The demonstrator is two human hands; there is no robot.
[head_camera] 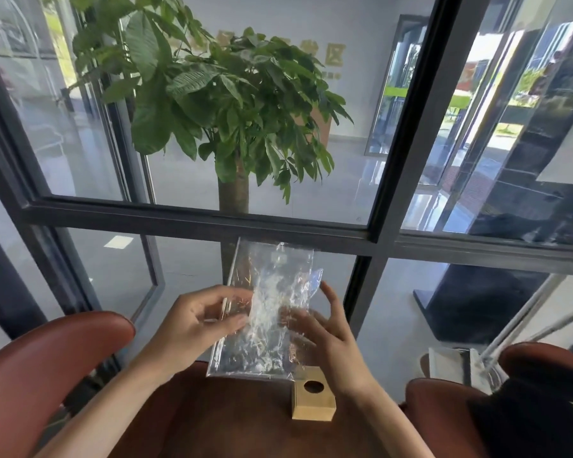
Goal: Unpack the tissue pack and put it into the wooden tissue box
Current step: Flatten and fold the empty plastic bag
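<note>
crinkled clear plastic wrapper (272, 312) held upright above small wooden tissue box (313, 396) with round hole.

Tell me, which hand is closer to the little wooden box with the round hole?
The right hand. It holds the clear plastic bag just above the wooden box, its wrist passing beside the box. The left hand pinches the bag's other side, farther up and away.
</note>
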